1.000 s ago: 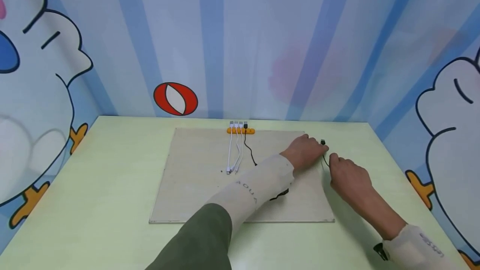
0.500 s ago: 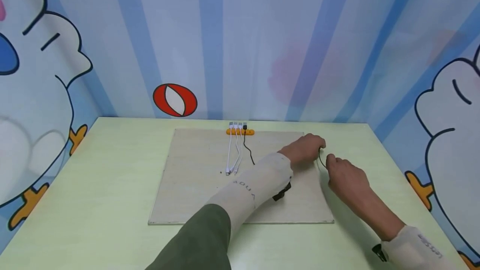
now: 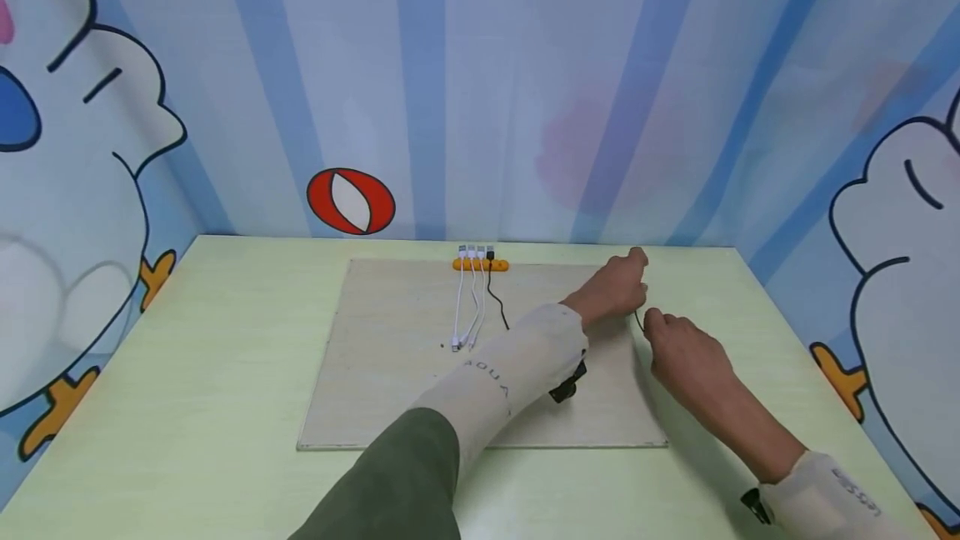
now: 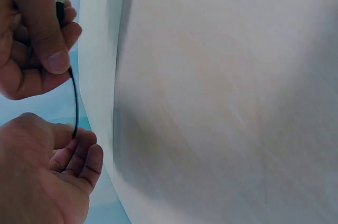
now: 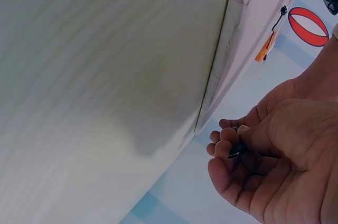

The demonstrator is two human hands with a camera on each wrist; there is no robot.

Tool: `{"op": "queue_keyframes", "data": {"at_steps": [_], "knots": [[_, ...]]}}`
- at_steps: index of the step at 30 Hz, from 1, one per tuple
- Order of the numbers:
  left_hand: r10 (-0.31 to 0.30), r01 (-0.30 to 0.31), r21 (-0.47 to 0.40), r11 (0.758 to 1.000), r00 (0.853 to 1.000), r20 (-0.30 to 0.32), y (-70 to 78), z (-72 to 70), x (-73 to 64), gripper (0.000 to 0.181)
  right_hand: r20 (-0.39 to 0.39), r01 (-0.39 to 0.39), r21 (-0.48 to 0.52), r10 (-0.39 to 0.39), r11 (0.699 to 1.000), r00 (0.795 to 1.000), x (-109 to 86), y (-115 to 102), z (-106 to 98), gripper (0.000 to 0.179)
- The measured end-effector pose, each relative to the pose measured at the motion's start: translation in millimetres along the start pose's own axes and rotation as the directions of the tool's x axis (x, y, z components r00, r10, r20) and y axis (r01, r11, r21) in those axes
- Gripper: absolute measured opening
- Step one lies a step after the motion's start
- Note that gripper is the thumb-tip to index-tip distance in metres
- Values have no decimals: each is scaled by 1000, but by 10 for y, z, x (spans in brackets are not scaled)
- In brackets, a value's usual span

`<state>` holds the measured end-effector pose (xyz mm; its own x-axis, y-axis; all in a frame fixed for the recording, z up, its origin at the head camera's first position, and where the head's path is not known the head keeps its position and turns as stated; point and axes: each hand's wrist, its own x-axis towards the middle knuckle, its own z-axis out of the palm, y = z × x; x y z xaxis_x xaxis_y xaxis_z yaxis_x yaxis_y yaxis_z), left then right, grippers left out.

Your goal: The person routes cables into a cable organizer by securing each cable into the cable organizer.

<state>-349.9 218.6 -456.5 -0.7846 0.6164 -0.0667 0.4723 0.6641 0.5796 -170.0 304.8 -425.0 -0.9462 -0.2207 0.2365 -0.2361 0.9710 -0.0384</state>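
Note:
A short black USB cable (image 3: 639, 322) spans the small gap between my hands, above the right edge of the board. My left hand (image 3: 611, 286) pinches it between thumb and fingers. In the left wrist view its black plug (image 4: 60, 14) with a metal tip shows beside those fingers. Nearer to me, my right hand (image 3: 693, 352) grips the cable's other end. From the right wrist view, a small black connector (image 5: 235, 152) with a metal tip pokes out among the curled right fingers. In the head view both ends are hidden by the hands.
A pale board (image 3: 397, 390) lies on the light green table (image 3: 240, 340). At its back edge an orange cable holder (image 3: 481, 265) bears several cables: white cables (image 3: 459, 298) and one black cable (image 3: 497, 298). A printed backdrop (image 3: 495, 107) stands behind the table.
The plug that stuck out past my left hand is now hidden in the head view. A left finger has lifted toward the back. My right hand has shifted slightly left.

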Motion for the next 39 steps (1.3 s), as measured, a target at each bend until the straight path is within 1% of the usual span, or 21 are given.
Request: {"op": "queue_keyframes", "data": {"at_steps": [1, 4, 6, 7, 9, 12, 13, 14, 15, 20, 21, 22, 26, 27, 28, 30, 32, 34, 35, 37, 39], "knots": [[-18, 18, 7, 1000, 1000, -1, -45, 56, 85, 48, 8, -1, 10, 0, 1000, 1000, 10, -5, 2, 13], [-56, 56, -1, 998, 998, -13, -136, 130, 198, 46, 32, -5, 33, 4, 999, 999, 34, -24, 10, 10], [-84, 84, 2, 996, 996, -7, -139, 113, 198, 44, 40, -5, 39, 4, 999, 999, 42, -39, 18, 9], [-94, 94, 2, 996, 995, -17, -152, 120, 211, 43, 42, -5, 41, 3, 999, 999, 44, -46, 24, 10], [-93, 93, -21, 995, 995, -25, -156, 84, 171, 49, 42, -4, 40, 2, 999, 999, 50, -58, 33, 12], [-107, 106, -67, 992, 994, -13, -162, 11, 124, 61, 48, -3, 34, 1, 999, 999, 67, -73, 38, 12], [-105, 103, -66, 993, 994, -26, -175, -1, 116, 64, 52, -3, 32, 1, 999, 999, 73, -81, 38, 11], [-105, 103, -73, 992, 994, -22, -162, -52, 70, 68, 55, -2, 28, 0, 1000, 998, 76, -93, 37, 10], [-107, 105, -63, 993, 993, -39, -166, -69, 55, 69, 59, -1, 26, -1, 1000, 998, 80, -106, 36, 9], [-81, 79, -36, 996, 994, -76, -103, -273, -192, 52, 70, 9, 18, -11, 1000, 997, 92, -192, 27, 5], [-81, 79, -31, 996, 993, -84, -108, -287, -209, 45, 73, 11, 16, -13, 1000, 997, 99, -207, 26, 5], [-86, 84, -27, 996, 992, -92, -134, -269, -184, 40, 78, 12, 13, -13, 1000, 997, 108, -222, 23, 5], [-113, 112, -17, 994, 982, -151, -294, -189, -41, 35, 97, 8, 14, -9, 1000, 995, 144, -245, 55, 4], [-111, 112, -9, 994, 978, -176, -341, -166, 0, 32, 99, 8, 15, -10, 1000, 995, 157, -226, 86, 5], [-113, 112, -14, 994, 975, -189, -369, -166, 6, 32, 93, 14, 19, -15, 1000, 996, 170, -197, 137, 7], [-117, 110, -46, 993, 976, -181, -367, -237, -73, 30, 77, 28, 15, -29, 999, 997, 214, -76, 327, 11], [-117, 109, -51, 993, 975, -188, -393, -250, -105, 25, 75, 30, 13, -31, 999, 997, 274, 68, 557, 15], [-132, 122, -66, 990, 978, -165, -398, -289, -165, 25, 82, 33, 11, -34, 999, 996, 338, 210, 792, 16], [-132, 122, -68, 990, 976, -172, -428, -270, -152, 22, 89, 32, 8, -33, 999, 996, 370, 272, 897, 16], [-134, 124, -66, 990, 973, -187, -474, -269, -150, 20, 98, 37, 11, -38, 999, 994, 413, 341, 1029, 17], [-139, 127, -73, 989, 974, -179, -490, -311, -191, 22, 89, 64, 6, -64, 998, 994, 441, 380, 1120, 18]]}}
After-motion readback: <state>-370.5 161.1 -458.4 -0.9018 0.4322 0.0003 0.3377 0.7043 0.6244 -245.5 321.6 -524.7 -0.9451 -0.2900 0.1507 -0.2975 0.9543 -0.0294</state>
